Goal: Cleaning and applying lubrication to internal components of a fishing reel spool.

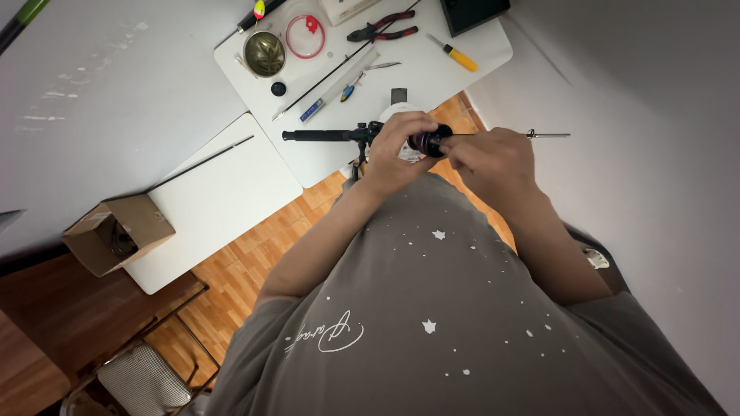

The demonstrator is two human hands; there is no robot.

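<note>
Both hands' fingers clasp the fishing rod, lying level, handle pointing left.

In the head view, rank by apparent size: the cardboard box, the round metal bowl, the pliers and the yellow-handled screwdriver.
1. cardboard box, clearly largest, though it lies nearer the camera.
2. pliers and round metal bowl: too alike to rank.
3. yellow-handled screwdriver, smallest.
</note>
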